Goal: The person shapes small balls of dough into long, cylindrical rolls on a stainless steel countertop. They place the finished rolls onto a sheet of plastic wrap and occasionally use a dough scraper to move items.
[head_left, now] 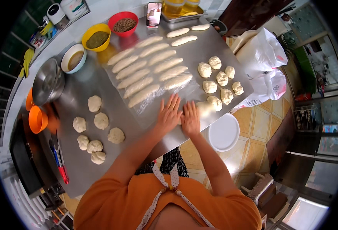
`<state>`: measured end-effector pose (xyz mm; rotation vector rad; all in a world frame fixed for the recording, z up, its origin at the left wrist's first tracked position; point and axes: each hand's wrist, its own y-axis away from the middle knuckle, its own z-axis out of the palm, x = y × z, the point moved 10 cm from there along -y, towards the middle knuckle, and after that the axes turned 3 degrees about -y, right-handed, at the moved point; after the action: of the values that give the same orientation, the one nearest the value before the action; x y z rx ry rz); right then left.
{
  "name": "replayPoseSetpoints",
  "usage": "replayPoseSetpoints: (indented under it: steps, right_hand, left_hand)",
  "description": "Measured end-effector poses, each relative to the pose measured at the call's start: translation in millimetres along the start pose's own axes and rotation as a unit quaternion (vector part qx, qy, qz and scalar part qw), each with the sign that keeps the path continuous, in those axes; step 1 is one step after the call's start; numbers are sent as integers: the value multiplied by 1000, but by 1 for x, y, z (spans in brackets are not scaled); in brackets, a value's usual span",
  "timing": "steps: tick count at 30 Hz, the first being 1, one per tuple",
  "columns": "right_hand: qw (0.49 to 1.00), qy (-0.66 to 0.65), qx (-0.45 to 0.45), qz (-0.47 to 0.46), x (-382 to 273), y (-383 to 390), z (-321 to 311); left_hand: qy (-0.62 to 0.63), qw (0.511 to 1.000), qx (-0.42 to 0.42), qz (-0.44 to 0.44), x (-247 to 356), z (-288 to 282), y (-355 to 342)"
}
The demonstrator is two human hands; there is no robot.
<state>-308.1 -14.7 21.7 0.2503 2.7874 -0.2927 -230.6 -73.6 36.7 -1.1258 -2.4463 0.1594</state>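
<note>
Hands: our left hand (169, 115) and right hand (191, 119) lie flat, fingers outstretched, gripping nothing visible; undersides hidden | Dough: strips (167, 65) ahead on clear film (158, 93), probably against sticking to the bench (132, 122); lumps (209, 87) rightward, perhaps for easy reach

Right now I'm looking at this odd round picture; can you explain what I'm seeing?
There's no machine, just a person's bare left hand and right hand. The one picture comes from a wide fisheye camera on their head, looking down, so straight edges bend. On the metal table lie long dough strips, most on a plastic sheet, with dough lumps to either side. A yellow bowl and a red bowl stand beyond. Both hands are palm down, close together; I see nothing gripped, though what's beneath them is hidden.
</note>
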Motion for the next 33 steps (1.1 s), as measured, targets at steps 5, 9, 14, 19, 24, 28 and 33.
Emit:
replayPoseSetpoints:
  steps: [5,9,14,19,24,28,33]
  right_hand:
    - [994,-14,-98,-45,-11,26,9]
    - [988,-62,-135,-39,-24,95,-6]
    - [977,-173,-121,-36,-25,41,-21]
    - [899,-393,-68,180,61,-58,-45]
    - [723,-608,56,324,196,-215,-80]
    - [663,-640,144,361,278,-326,-69]
    - [684,-569,156,428,337,-407,-4]
  left_hand:
    - [31,997,-50,42,1,6,25]
    - [18,984,-167,61,2,20,107]
    - [149,975,-147,74,5,-12,70]
    - [254,966,36,-35,-29,-87,-46]
    - [244,963,51,-105,-73,-79,-66]
    - [227,960,3,-165,-85,-68,-40]
    - [173,956,-9,-236,-98,-74,-27]
